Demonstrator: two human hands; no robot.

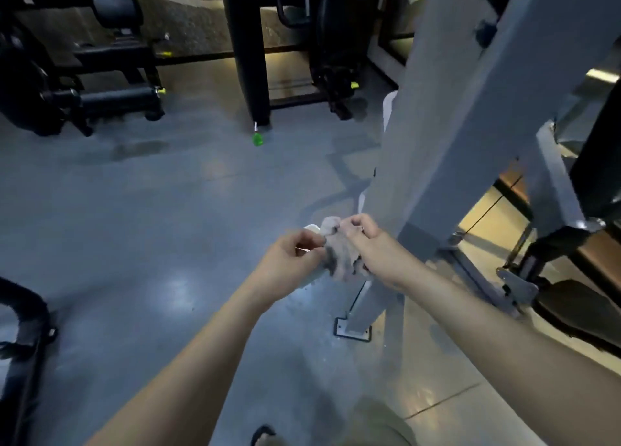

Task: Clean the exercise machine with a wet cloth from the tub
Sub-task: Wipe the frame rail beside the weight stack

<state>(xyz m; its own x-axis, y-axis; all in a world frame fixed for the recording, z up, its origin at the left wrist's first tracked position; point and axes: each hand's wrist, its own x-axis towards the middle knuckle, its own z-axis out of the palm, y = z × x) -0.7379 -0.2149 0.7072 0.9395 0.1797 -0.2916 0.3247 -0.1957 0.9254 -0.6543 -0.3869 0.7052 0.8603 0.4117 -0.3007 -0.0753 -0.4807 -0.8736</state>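
Note:
A crumpled grey cloth (337, 256) with dark stains hangs between my two hands at the middle of the view. My left hand (290, 259) pinches its left edge. My right hand (368, 244) grips its upper right part with curled fingers. Just behind the hands a white tub (311, 228) shows on the floor, mostly hidden by the hands and cloth. The grey exercise machine frame (437, 116) rises diagonally right beside my right hand, with its foot plate (353, 332) bolted to the floor below.
Black gym machines (100, 76) stand along the far wall, and a black post (247, 52) with a green tag (257, 139) at its foot. A black padded part (23, 328) sits at the left edge. A dark seat pad (578, 314) lies at the right. Grey floor (151, 210) spreads between.

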